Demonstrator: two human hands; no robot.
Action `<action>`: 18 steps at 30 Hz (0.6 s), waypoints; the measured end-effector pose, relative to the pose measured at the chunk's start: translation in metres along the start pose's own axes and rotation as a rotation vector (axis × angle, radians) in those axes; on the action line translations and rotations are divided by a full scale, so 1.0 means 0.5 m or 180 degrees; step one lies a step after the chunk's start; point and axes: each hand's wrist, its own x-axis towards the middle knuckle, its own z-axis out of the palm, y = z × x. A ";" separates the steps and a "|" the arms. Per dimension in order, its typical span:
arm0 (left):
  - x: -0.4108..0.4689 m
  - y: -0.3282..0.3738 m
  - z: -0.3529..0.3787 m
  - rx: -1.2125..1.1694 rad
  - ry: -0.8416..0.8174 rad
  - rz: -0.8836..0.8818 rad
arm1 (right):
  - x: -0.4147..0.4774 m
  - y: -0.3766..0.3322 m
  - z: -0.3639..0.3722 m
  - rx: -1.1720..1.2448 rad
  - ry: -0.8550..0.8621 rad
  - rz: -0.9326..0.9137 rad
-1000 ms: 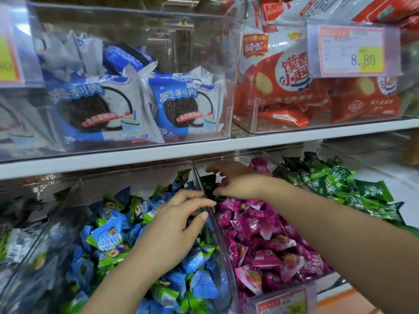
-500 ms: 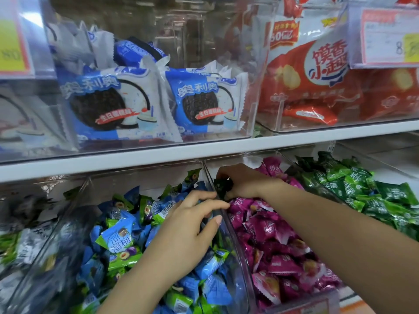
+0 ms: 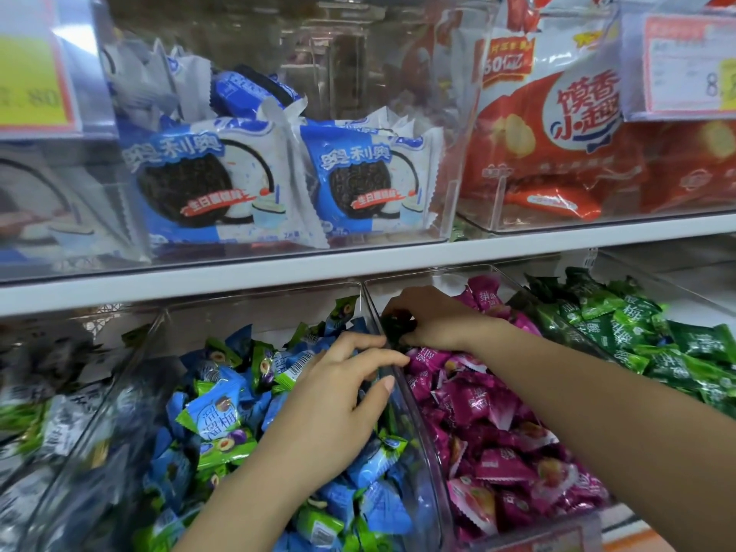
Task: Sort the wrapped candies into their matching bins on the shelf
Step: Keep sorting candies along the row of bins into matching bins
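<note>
Right hand (image 3: 434, 322): fingertips pinch a dark green candy (image 3: 398, 323) tight, at the far left corner of the pink bin (image 3: 422, 284), just right of the clear divider (image 3: 424, 456). Left hand (image 3: 338, 396): fingers loosely curved, thumb apart, nothing visible between them. It sits over the blue candies (image 3: 215, 412), index tip at the divider. My read is that a stray is being pulled from the pink candies (image 3: 498, 424). The next move needs a clean lift, then a carry right to the green candies (image 3: 621, 332) without snagging pink ones.
</note>
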 end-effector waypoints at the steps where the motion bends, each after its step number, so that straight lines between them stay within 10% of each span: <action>1: 0.001 -0.001 0.000 0.0001 0.0002 0.0000 | -0.001 -0.001 -0.001 0.0000 0.0030 -0.0025; 18: 0.001 0.006 -0.001 0.0061 0.0042 -0.0016 | -0.060 -0.015 -0.020 0.1088 0.1059 0.0191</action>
